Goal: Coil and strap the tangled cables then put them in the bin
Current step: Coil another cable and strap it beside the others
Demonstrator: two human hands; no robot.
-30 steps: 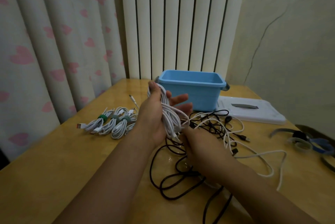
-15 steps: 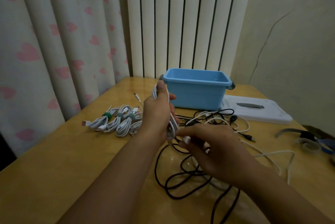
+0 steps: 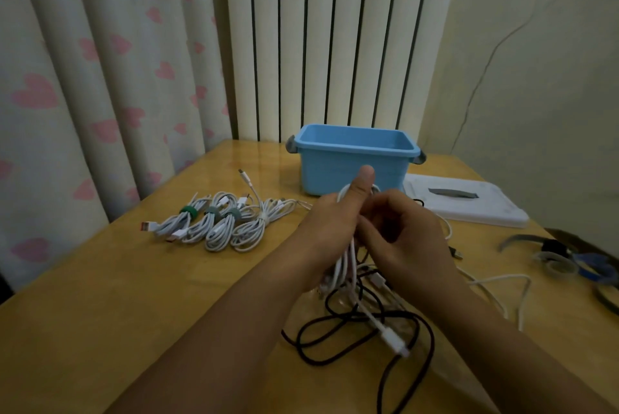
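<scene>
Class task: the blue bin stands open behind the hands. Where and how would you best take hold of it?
Probably by the two grey handles on the short ends of the blue bin, one hand from each side. They jut out under the rim, and the bin stands upright.

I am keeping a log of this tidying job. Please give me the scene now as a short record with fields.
left hand: grips a coil of white cable
right hand: fingers curled at the same coil
strapped cables: four white bundles on the table
loose cables: black and white, tangled under the hands
bin: blue, open, nothing visible inside
</scene>
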